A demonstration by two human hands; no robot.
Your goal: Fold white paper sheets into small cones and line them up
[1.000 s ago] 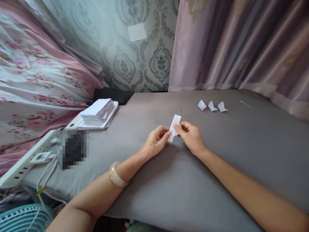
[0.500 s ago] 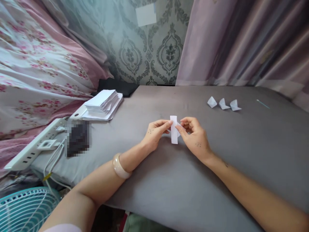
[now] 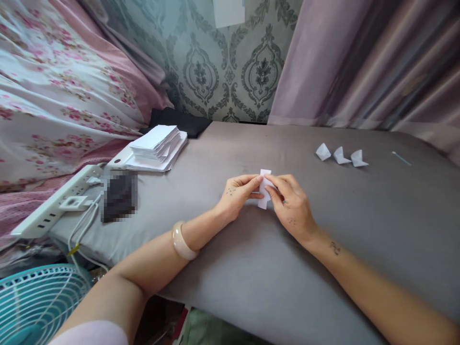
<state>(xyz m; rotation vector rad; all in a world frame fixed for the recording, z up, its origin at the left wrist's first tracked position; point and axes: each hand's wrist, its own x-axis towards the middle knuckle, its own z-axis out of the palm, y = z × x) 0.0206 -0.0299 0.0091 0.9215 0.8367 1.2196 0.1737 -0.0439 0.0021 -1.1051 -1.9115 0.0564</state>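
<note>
A small folded strip of white paper (image 3: 263, 203) is held upright between my two hands, above the grey cloth surface (image 3: 223, 268). My left hand (image 3: 237, 194), with a pale bangle (image 3: 182, 241) on its wrist, pinches the strip's left side between thumb and fingers. From the right, my right hand (image 3: 290, 201) presses thumb and index finger on the strip's right side. Part of the paper is hidden by the fingers. Beyond, to the right, three folded white paper pieces (image 3: 340, 156) with pointed tips stand in a row.
A stack of white paper (image 3: 154, 143) lies at the back left, by a folded black cloth (image 3: 187, 122). A white power strip (image 3: 53, 201) with cables and a pixelated dark object (image 3: 120, 196) are at left. A teal fan (image 3: 39, 302) stands lower left; a thin stick (image 3: 401, 158) lies right.
The view has shifted, with the scene sliding right. The paper strip has turned more upright, and my right index finger has come round from behind onto its front.
</note>
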